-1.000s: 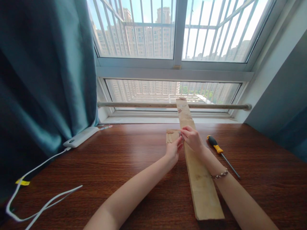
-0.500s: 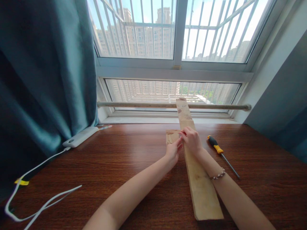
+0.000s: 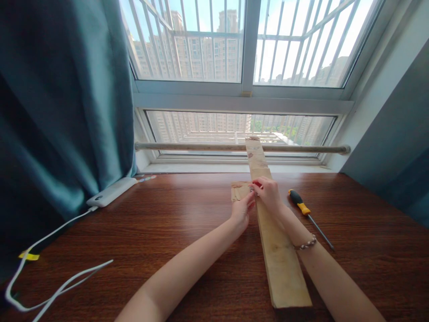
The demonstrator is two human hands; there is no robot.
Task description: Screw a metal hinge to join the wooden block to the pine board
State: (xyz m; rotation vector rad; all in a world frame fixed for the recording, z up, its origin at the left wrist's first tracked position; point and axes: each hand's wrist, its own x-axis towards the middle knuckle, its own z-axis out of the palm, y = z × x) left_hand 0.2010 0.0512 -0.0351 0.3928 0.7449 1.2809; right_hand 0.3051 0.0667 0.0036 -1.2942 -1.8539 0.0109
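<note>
A long pale wooden board (image 3: 281, 259) lies lengthwise on the brown table, its far end reaching to the window bar. Beside it, on the left, is a short piece of wood or cardboard (image 3: 238, 190) with a ragged top edge. Over the left edge of the board, my right hand (image 3: 267, 193) is closed in a pinch. My left hand (image 3: 241, 210) meets it there, thumb and fingers pinched at the same spot. A tiny shiny thing shows between the fingertips, too small to name. To the right lies a screwdriver (image 3: 300, 203) with a black and yellow handle.
A white power strip (image 3: 112, 192) with a white cable (image 3: 56, 235) is on the table (image 3: 161, 223) at the left, next to a dark teal curtain (image 3: 67, 89). Beyond the table's far edge, a metal bar (image 3: 194, 146) runs across the window.
Both hands stay at the same place on the board. The right hand's fingers have shifted slightly, and a bit more of the small shiny thing shows.
</note>
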